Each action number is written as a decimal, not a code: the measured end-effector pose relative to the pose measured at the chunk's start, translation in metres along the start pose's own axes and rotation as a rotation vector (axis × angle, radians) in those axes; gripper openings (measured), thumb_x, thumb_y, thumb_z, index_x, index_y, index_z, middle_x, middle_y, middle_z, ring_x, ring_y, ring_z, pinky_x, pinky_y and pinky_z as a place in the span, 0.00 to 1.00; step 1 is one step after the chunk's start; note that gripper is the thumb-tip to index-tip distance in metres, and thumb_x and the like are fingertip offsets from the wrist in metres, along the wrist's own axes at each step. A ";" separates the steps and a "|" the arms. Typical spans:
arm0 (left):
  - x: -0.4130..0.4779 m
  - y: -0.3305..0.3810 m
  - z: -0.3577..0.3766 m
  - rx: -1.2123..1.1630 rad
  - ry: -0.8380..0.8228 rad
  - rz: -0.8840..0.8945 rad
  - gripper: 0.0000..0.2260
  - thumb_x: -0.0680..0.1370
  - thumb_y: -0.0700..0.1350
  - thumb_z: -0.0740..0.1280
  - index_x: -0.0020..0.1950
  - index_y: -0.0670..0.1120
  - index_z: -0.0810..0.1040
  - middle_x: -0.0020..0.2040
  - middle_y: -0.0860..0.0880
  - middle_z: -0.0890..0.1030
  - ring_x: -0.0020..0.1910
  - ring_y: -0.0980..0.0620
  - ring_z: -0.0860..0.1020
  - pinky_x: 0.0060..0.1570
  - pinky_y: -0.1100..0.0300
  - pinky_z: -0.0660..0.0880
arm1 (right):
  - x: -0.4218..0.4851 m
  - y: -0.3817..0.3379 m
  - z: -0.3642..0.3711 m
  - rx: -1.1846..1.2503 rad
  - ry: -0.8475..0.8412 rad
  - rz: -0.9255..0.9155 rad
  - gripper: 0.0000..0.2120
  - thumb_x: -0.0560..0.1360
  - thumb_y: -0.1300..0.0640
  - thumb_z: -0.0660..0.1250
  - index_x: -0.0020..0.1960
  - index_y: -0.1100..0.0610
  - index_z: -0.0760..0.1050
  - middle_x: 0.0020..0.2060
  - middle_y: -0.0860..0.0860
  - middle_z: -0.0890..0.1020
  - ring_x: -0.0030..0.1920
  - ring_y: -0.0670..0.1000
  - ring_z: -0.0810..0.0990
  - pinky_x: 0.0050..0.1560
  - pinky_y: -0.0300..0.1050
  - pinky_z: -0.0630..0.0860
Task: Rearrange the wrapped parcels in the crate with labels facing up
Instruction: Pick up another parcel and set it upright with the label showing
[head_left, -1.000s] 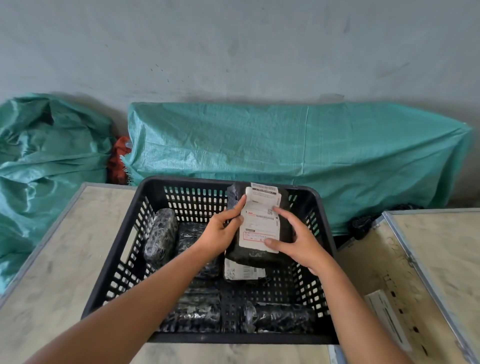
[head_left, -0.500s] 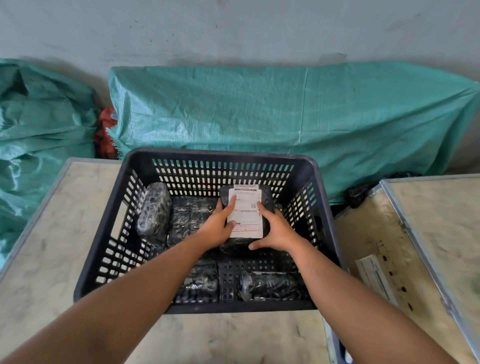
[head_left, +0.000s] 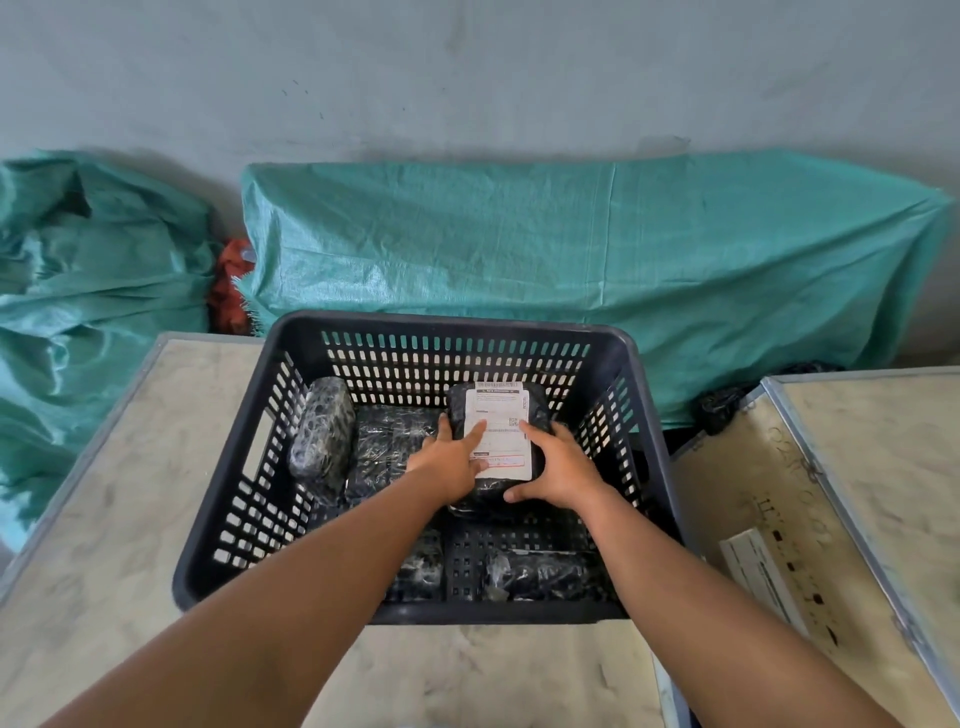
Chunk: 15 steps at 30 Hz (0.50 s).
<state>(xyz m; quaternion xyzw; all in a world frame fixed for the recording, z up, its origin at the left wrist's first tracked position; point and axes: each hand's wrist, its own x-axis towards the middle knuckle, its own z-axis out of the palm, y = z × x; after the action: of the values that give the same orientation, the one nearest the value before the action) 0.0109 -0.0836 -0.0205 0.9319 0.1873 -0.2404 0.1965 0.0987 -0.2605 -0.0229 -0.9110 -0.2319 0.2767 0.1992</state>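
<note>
A black slatted crate (head_left: 644, 410) sits on the table in front of me. A black wrapped parcel (head_left: 540, 410) with a white label (head_left: 501, 415) facing up lies at the crate's back right. My left hand (head_left: 449, 460) rests on its left side with a finger on the label. My right hand (head_left: 558, 470) presses on its right side. Other black wrapped parcels show no label: one leaning at the left wall (head_left: 322, 431), one beside it (head_left: 389, 441), and two at the front (head_left: 545, 574), (head_left: 421, 571).
Green woven tarps (head_left: 571, 244) cover bulky shapes behind the table, with another green tarp (head_left: 78, 291) at the left. A second table (head_left: 883, 467) stands to the right with a white card (head_left: 763, 577) on the near one's edge.
The labelled parcel went from held up and tilted above the crate to lying flat inside it, label up. Both hands lowered with it and now press on its sides.
</note>
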 end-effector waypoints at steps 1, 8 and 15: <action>-0.005 0.002 -0.004 -0.016 0.003 0.003 0.31 0.85 0.54 0.59 0.84 0.60 0.45 0.83 0.40 0.38 0.80 0.33 0.53 0.71 0.37 0.67 | -0.002 -0.003 -0.003 0.004 -0.019 -0.015 0.61 0.59 0.44 0.86 0.83 0.46 0.56 0.82 0.56 0.54 0.81 0.60 0.55 0.79 0.56 0.57; -0.044 0.001 -0.023 -0.221 0.070 0.207 0.30 0.83 0.34 0.61 0.82 0.54 0.62 0.84 0.43 0.48 0.80 0.39 0.57 0.73 0.50 0.67 | -0.050 -0.007 -0.058 -0.039 -0.156 -0.077 0.41 0.66 0.59 0.84 0.75 0.42 0.72 0.76 0.51 0.71 0.72 0.56 0.73 0.71 0.53 0.70; -0.089 -0.004 -0.014 -0.305 -0.082 0.378 0.26 0.81 0.30 0.57 0.71 0.53 0.80 0.73 0.51 0.75 0.62 0.63 0.77 0.60 0.60 0.77 | -0.094 0.003 -0.042 -0.110 -0.461 -0.110 0.17 0.69 0.64 0.81 0.44 0.42 0.83 0.52 0.46 0.83 0.51 0.47 0.82 0.44 0.39 0.75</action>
<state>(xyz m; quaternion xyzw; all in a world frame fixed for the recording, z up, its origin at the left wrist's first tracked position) -0.0576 -0.0967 0.0363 0.8995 0.0355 -0.2059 0.3836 0.0550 -0.3232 0.0468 -0.8193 -0.3350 0.4530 0.1061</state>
